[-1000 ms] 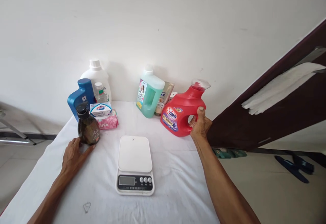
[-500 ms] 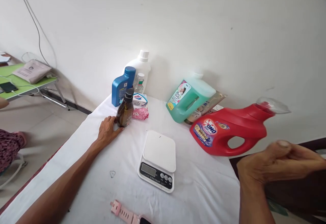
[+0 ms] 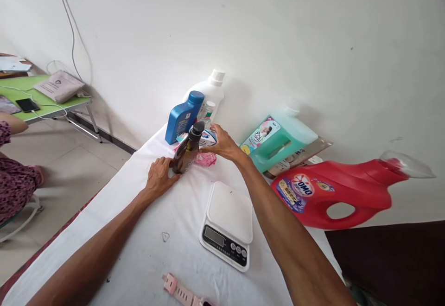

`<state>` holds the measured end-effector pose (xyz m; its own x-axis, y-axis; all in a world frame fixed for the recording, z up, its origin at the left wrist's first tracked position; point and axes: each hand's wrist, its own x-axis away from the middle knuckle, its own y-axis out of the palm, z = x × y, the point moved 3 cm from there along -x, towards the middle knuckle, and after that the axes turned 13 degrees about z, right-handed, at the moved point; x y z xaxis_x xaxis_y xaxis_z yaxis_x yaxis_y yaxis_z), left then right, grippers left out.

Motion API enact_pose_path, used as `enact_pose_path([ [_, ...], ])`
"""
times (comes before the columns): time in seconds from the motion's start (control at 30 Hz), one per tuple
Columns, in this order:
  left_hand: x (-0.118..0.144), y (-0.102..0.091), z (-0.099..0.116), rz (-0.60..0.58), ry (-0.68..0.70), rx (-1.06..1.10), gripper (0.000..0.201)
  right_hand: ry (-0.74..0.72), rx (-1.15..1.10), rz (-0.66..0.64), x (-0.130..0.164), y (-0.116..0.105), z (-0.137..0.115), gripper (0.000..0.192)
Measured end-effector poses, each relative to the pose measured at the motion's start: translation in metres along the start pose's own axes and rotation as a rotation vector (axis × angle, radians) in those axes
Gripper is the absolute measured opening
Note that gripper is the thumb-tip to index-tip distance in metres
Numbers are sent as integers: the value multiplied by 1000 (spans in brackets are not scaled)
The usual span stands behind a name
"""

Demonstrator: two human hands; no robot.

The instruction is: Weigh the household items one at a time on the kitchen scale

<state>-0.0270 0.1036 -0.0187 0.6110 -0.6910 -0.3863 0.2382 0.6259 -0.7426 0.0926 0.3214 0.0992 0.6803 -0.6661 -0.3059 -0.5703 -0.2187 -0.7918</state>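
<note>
A dark brown pump bottle point(image 3: 187, 153) with a black top stands on the white-covered table. Around its base is my left hand point(image 3: 160, 176), thumb in front and fingers at the left side. My right hand point(image 3: 224, 143) reaches in from the right, thumb and fingers apart, beside a white and blue box point(image 3: 207, 137) just behind the bottle. Whether it touches the box cannot be made out. A pink packet point(image 3: 206, 159) lies below that hand. Close behind are a blue bottle point(image 3: 182, 118), a small clear bottle point(image 3: 207, 113) and a large white jug point(image 3: 213, 93).
A white kitchen scale point(image 3: 229, 213) lies mid-table, with a pink-strapped watch point(image 3: 182, 291) at the front. Right stand a green detergent jug point(image 3: 283, 141) and a red OMO jug point(image 3: 354, 188). Another person's patterned clothing point(image 3: 19, 183) shows left, near a green table point(image 3: 38, 83).
My right hand has swung from the far right, over the scale, to the box behind the brown bottle. My left hand stays at the bottle's base. The view has shifted slightly.
</note>
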Motion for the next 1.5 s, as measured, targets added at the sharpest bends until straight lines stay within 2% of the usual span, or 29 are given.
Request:
enact_pose_path([
  [0.13, 1, 1, -1, 9, 1, 11, 35, -25, -3, -2, -9, 8, 0, 65],
  [0.27, 1, 0, -1, -2, -5, 29, 35, -15, 21, 124, 11, -9, 5, 46],
  [0.33, 1, 0, -1, -10, -5, 30, 35, 13, 18, 209, 33, -27, 13, 44],
  [0.47, 0, -2, -1, -13, 7, 17, 35, 82, 3, 330, 101, -69, 31, 61],
  [0.57, -1, -4, 0, -13, 2, 3, 36, 138, 5, 269, 162, -85, 36, 64],
  [0.67, -3, -5, 1, -17, 7, -5, 38, 205, -16, 197, 213, -81, 32, 60],
  [0.77, -4, -7, 1, -24, 2, -20, 38, 212, -2, 163, 242, -66, 24, 55],
  [0.93, -5, -10, 3, -33, 4, -34, 37, 190, 40, 137, 249, -40, 20, 52],
  [1.03, -6, -11, 4, -41, 4, -39, 36, 199, 58, 168, 247, -33, 20, 60],
  [1.17, -6, -11, 3, -41, -4, -45, 36, 162, 5, 343, 261, -43, 3, 78],
  [1.23, -7, -11, 3, -38, -2, -43, 36, 153, -56, 479, 275, -55, -9, 66],
  [1.3, -7, -11, 4, -34, 1, -46, 36, 232, -151, 632, 289, -66, -12, 49],
  [1.4, -7, -10, 4, -34, 4, -52, 36, 449, -297, 845, 304, -73, 12, 41],
  [1.5, -6, -11, 4, -30, 3, -48, 36, 584, -439, 882, 309, -61, 52, 50],
])
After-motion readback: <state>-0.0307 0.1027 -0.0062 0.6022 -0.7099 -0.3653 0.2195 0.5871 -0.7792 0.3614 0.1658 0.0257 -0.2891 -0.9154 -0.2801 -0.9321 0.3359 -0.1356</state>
